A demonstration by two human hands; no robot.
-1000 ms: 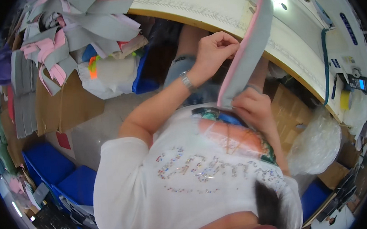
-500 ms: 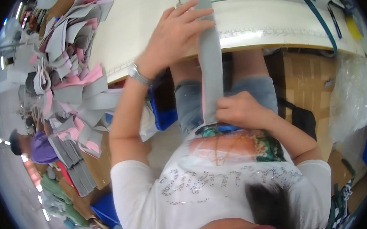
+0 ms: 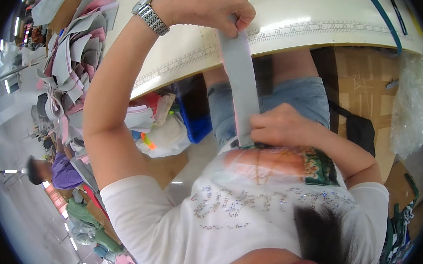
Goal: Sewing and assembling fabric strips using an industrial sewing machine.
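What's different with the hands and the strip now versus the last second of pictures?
The left hand, fingers spread over the gray-and-pink strip half a second ago, has closed and now pinches it by the ruler scale. The strip shows less pink than a second ago. The right hand stays closed on its near end.

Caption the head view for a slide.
Left fingers and right fingers hold a grey, pink-edged strip between them, across the edge of a white table.
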